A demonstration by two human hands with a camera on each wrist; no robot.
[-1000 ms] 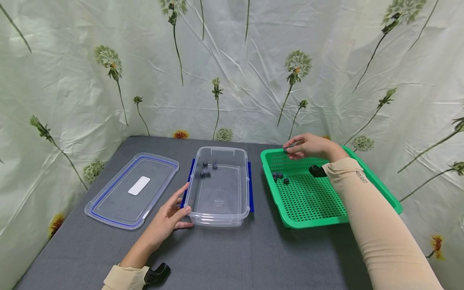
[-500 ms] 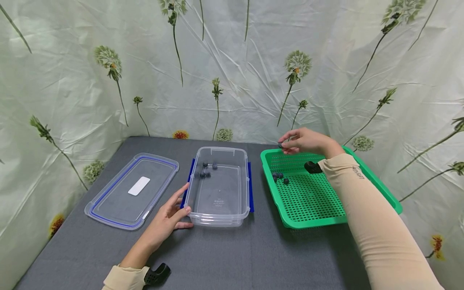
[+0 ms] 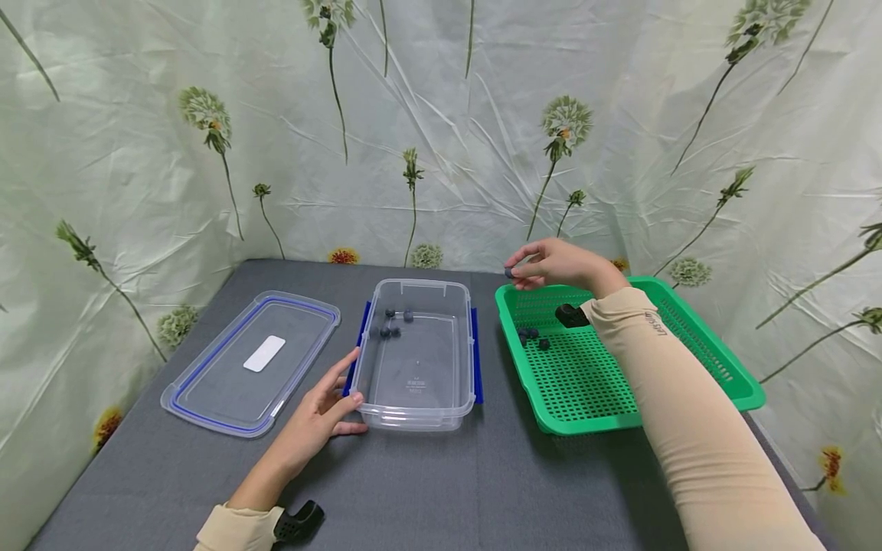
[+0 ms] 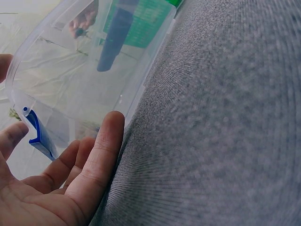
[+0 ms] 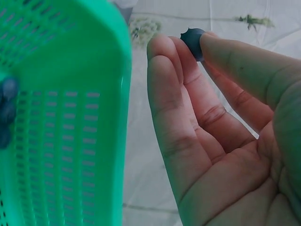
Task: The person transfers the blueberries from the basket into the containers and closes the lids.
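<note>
My right hand point(image 3: 558, 264) pinches a blueberry point(image 5: 192, 43) between thumb and fingertips, above the far left corner of a green plastic basket point(image 3: 586, 423). Several blueberries point(image 3: 529, 334) lie at the left of the basket floor. A clear plastic container point(image 3: 416, 411) with blue side latches stands uncovered in the middle, several blueberries point(image 3: 390, 332) inside toward its far left. My left hand point(image 3: 313, 421) rests against the container's near left side, fingers spread and mostly straight. In the left wrist view, the fingertips point(image 4: 112, 125) touch the clear wall low down, close to the cloth.
The container's clear lid point(image 3: 227, 383) with a blue seal and a white label lies flat to the left. A grey cloth point(image 3: 427, 490) covers the table. Behind it hangs a pale curtain point(image 3: 468, 191) with a dandelion print.
My right hand has moved left and slightly up with the blueberry, from over the basket to its far left corner. The left hand and the container have stayed in place.
</note>
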